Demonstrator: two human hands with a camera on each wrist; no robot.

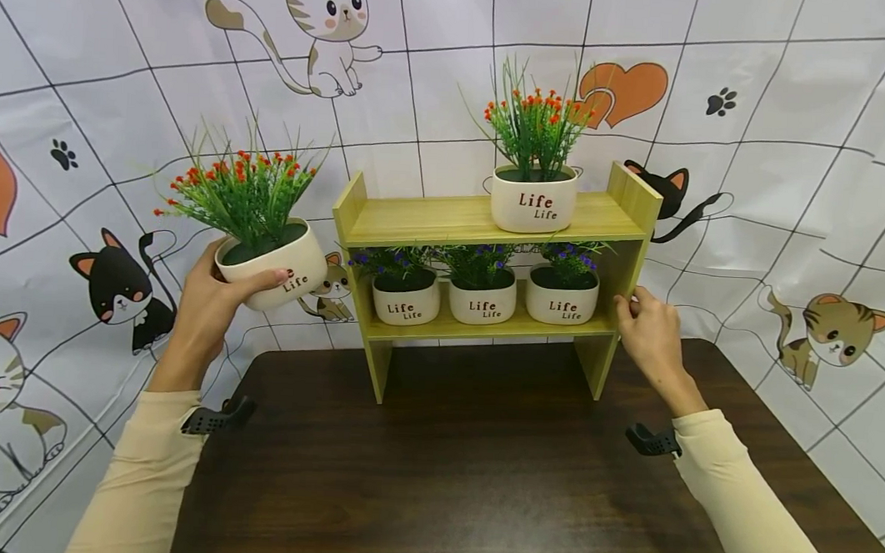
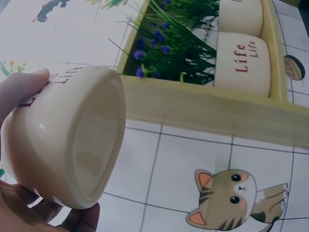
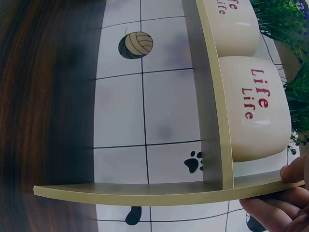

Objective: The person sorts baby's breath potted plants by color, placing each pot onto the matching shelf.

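My left hand (image 1: 208,302) grips a white "Life" pot (image 1: 310,257) of red-orange artificial flowers, thumb across its front. It is raised left of a small wooden shelf (image 1: 423,217) and tilted; the left wrist view shows its hollow-looking base (image 2: 96,140). On the shelf's right side panel, my right hand (image 1: 651,333) pinches the edge, with the thumb (image 3: 292,173) inside and fingers outside. A matching red-flowered pot (image 1: 534,204) stands on the top board's right half. Three pots with purple-blue flowers (image 1: 407,302) line the lower board.
The shelf stands at the back of a dark brown wooden table (image 1: 462,478). Close behind and to the sides hangs a white wall covering (image 1: 452,93) with a grid and cartoon cats. Black straps (image 1: 213,417) circle both wrists.
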